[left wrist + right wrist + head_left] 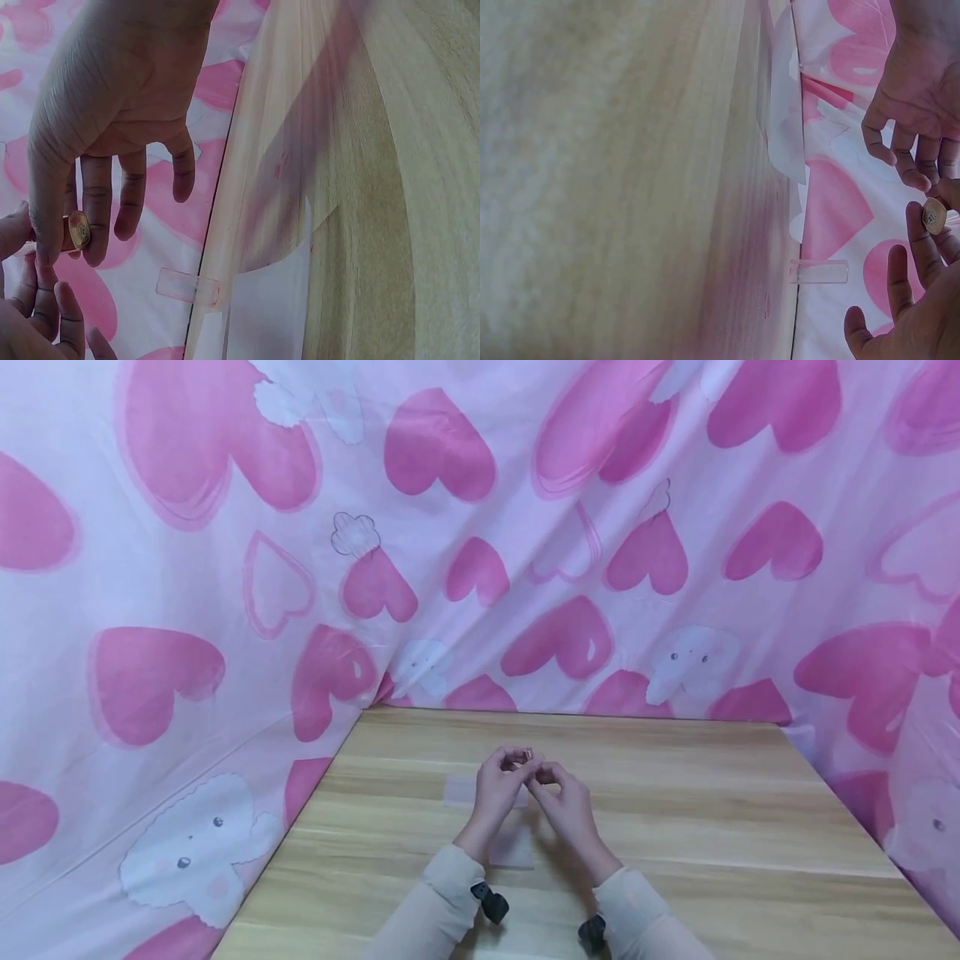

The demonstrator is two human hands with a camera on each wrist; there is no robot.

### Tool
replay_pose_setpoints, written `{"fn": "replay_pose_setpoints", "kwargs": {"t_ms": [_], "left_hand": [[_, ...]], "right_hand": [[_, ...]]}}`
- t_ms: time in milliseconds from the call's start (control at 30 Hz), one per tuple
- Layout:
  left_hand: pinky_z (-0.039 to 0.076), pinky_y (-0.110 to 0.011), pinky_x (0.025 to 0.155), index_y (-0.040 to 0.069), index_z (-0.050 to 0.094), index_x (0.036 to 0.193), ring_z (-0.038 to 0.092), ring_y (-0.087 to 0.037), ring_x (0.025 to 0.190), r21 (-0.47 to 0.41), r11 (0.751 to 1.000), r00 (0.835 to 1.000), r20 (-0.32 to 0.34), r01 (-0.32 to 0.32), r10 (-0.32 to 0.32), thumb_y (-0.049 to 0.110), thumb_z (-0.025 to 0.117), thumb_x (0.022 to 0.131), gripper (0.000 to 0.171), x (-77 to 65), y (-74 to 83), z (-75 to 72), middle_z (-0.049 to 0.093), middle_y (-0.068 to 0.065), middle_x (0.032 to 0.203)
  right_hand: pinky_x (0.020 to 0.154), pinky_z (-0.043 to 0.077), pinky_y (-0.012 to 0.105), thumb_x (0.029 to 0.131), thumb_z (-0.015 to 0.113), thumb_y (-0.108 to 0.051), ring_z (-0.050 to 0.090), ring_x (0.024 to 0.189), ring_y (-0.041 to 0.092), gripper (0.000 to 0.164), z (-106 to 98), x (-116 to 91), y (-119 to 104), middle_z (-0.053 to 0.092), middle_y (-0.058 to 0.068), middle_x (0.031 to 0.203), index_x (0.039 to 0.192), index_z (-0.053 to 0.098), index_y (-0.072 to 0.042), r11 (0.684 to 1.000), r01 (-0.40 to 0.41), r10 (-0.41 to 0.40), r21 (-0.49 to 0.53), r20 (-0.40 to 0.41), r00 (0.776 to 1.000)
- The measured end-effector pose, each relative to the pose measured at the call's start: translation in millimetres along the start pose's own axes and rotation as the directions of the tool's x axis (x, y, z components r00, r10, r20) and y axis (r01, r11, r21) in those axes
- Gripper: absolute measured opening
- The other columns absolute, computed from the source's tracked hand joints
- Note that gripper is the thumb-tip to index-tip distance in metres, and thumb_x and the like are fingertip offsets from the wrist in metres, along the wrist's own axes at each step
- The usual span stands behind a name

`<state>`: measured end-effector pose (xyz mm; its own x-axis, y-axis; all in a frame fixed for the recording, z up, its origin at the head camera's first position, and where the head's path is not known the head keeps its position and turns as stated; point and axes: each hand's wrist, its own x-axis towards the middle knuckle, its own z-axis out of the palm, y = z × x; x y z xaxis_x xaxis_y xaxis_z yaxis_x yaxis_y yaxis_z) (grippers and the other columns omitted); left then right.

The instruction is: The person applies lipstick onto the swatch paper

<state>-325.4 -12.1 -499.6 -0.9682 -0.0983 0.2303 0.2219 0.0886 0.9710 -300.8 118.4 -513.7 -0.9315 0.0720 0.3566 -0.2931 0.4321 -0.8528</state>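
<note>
My left hand (498, 789) pinches a small copper-coloured piece (79, 230) between thumb and forefinger, above the table. Its oval end face carries a fine dark pattern, which also shows on the piece (934, 216) in the right wrist view. The other fingers of the left hand hang loosely apart. From the other side my right hand (566, 802) meets it, thumb and fingertips pinching the piece's far, pinkish end. Fingers hide most of its body; I cannot tell what it is.
White paper sheets (512, 850) lie on the wooden table (675, 827) beneath the hands. Beyond the paper a clear, pink-tinted rectangular piece (187, 286) stands near it. A heart-patterned cloth (555, 527) hangs behind the table and along its sides.
</note>
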Motion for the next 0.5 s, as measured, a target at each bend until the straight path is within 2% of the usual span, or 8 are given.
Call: {"fn": "replay_pose_setpoints", "kwargs": {"t_ms": [200,500], "left_hand": [[0.05,-0.028,0.076,0.012,0.073,0.094,0.059,-0.012,0.084,0.008,1.0,1.0,-0.002,-0.01,0.01,0.03,0.084,0.083,0.024,0.6,0.8,0.9,0.072,0.006,0.096],[0.049,-0.031,0.079,0.015,0.075,0.092,0.059,-0.014,0.085,-0.002,1.0,1.0,0.006,-0.011,0.011,0.028,0.084,0.082,0.019,1.5,0.3,3.3,0.071,0.006,0.091]], "right_hand": [[0.085,0.051,0.044,0.092,0.075,-0.034,0.066,0.095,0.017,0.02,-1.4,1.5,-0.6,0.072,-0.003,0.092,0.104,0.073,-0.018,1.0,-0.019,0.019,-0.003,0.002,1.0],[0.085,0.052,0.048,0.091,0.076,-0.033,0.067,0.095,0.019,0.02,-5.0,1.4,-0.7,0.073,-0.002,0.092,0.104,0.073,-0.017,1.0,-0.024,0.024,0.0,0.0,1.0]]}}
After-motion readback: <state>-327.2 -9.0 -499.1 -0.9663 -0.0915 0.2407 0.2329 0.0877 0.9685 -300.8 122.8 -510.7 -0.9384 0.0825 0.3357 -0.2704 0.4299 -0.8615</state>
